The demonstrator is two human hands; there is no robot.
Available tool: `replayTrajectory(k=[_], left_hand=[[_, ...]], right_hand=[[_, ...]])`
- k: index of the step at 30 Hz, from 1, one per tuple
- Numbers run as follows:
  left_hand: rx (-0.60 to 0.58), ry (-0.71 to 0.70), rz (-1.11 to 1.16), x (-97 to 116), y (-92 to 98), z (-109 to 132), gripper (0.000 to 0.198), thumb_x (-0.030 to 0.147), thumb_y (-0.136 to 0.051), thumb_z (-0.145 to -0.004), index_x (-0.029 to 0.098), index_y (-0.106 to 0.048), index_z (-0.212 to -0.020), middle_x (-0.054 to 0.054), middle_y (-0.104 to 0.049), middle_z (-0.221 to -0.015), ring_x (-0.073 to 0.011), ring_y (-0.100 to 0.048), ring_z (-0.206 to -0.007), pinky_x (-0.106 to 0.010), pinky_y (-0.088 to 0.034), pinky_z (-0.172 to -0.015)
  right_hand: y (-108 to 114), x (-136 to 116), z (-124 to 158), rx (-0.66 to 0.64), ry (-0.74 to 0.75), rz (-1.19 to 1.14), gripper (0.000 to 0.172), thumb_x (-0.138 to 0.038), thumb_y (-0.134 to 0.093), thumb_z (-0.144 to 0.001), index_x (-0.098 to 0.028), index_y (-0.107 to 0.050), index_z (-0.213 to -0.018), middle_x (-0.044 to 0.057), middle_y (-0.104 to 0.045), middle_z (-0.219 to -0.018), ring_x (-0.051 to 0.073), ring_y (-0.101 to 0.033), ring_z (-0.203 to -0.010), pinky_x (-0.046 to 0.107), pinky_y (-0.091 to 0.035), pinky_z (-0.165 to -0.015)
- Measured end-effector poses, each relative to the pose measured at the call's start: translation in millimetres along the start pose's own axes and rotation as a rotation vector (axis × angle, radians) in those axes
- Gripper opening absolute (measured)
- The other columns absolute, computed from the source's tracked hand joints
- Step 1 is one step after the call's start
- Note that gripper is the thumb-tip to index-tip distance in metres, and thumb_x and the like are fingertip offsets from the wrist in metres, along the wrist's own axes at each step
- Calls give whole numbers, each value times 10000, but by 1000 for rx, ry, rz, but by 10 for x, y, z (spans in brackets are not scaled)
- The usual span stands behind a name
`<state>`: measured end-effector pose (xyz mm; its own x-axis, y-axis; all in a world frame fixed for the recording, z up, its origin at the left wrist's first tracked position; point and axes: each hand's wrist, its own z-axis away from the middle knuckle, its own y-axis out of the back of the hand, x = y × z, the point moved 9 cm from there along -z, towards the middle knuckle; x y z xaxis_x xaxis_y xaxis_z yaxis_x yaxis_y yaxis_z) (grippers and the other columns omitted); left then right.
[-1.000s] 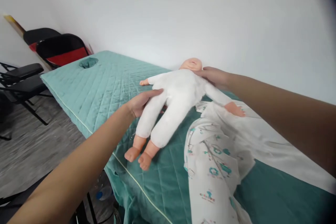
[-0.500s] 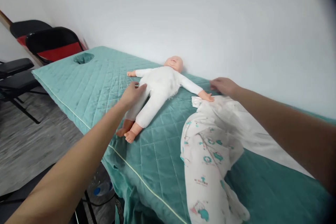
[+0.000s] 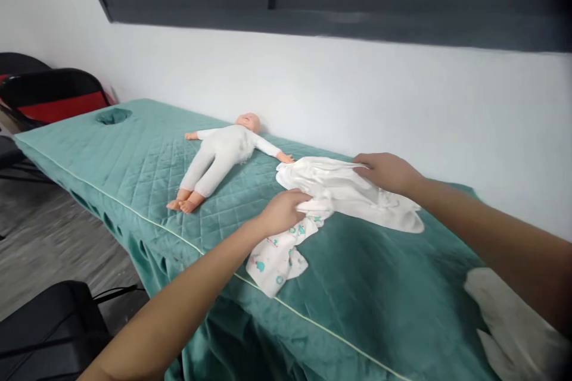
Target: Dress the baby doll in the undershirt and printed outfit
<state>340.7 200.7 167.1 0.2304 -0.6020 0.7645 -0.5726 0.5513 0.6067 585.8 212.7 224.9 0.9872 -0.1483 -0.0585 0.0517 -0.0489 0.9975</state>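
A white garment with teal and pink prints point(image 3: 344, 187) lies bunched on the green quilted bed cover point(image 3: 357, 286). My left hand point(image 3: 286, 211) is closed on its near part, where the printed fabric hangs toward the bed's front edge. Farther right, my right hand point(image 3: 384, 171) pinches the garment's upper edge near the wall. A baby doll in white clothing point(image 3: 223, 146) lies on its back to the left, arms spread, one hand touching or very near the garment.
Another white cloth point(image 3: 513, 315) lies at the lower right, under my right forearm. Chairs with black and red backs point(image 3: 58, 95) stand at the far left. A black seat point(image 3: 58, 321) is at the lower left. A dark window frame point(image 3: 313, 15) runs above the bed.
My left hand has gone from the doll's leg to the garment and closed on it. My right hand has taken hold of the garment, now spread differently. The view has shifted up and right.
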Motion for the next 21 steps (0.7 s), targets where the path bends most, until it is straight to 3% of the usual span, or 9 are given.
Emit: replayTrajectory(k=[3, 5, 7, 10, 12, 15, 17, 21], left_hand=[[113, -242, -19, 650, -35, -91, 375, 129, -539, -851, 206, -656, -1199, -81, -654, -1201, -217, -601, -1138, -343, -473, -1000], [282, -291, -110, 955, 23, -142, 457, 176, -566, -868, 197, -566, -1324, -124, -572, -1340, -253, -522, -1261, -405, -437, -1055], [376, -352, -218, 1211, 33, -180, 441, 213, -589, -879, 210, -561, -1319, -130, -506, -1444, -290, -403, -1387, -468, -360, -1126], [265, -465, -316, 1473, -104, -220, 208, 210, -550, -913, 225, -655, -1092, -88, -628, -1315, -272, -471, -1334, -441, -359, -1116], [207, -425, -366, 1515, -144, -222, 167, 182, -522, -911, 223, -655, -1002, -71, -703, -1117, -251, -592, -1155, -398, -421, -1025], [296, -176, -426, 1463, -22, -201, 219, 152, -522, -865, 226, -621, -1045, -72, -712, -1043, -257, -648, -979, -379, -466, -884], [355, -21, -405, 1460, 36, -160, 266, 153, -531, -845, 221, -589, -1095, -87, -709, -1047, -274, -660, -926, -390, -474, -833], [371, 82, -180, 1596, -84, 38, 407, 129, -557, -820, 230, -537, -1214, -104, -696, -1090, -293, -666, -931, -425, -494, -832]], right_hand=[[428, -401, 536, 69, 178, -201, 312, -397, -470, -953, -312, -732, -1101, 2, -741, -1162, 264, -662, -1091, 372, -486, -940], [674, -621, 892, 92, 252, -310, 292, -398, -487, -952, -319, -755, -1036, -9, -754, -1086, 240, -682, -1020, 344, -504, -878], [896, -785, 1223, 129, 311, -361, 275, -408, -510, -949, -327, -763, -1021, -8, -757, -1031, 223, -690, -949, 332, -507, -827], [1053, -852, 1635, 126, 341, -326, 262, -429, -529, -949, -347, -752, -1060, -3, -756, -1021, 217, -688, -912, 330, -507, -783], [1030, -680, 1822, 111, 235, -274, 280, -455, -575, -919, -355, -711, -1142, 6, -753, -1042, 216, -689, -823, 329, -513, -707], [843, -230, 2008, 78, -42, -279, 470, -495, -653, -845, -341, -608, -1287, 32, -746, -1066, 194, -651, -609, 324, -490, -540], [635, -47, 2084, 32, -160, -358, 535, -513, -667, -822, -324, -585, -1316, 47, -748, -1040, 208, -656, -586, 335, -499, -511], [260, -207, 2135, 36, -144, -734, 394, -506, -613, -858, -325, -667, -1204, 30, -753, -1028, 305, -713, -938, 432, -584, -812]])
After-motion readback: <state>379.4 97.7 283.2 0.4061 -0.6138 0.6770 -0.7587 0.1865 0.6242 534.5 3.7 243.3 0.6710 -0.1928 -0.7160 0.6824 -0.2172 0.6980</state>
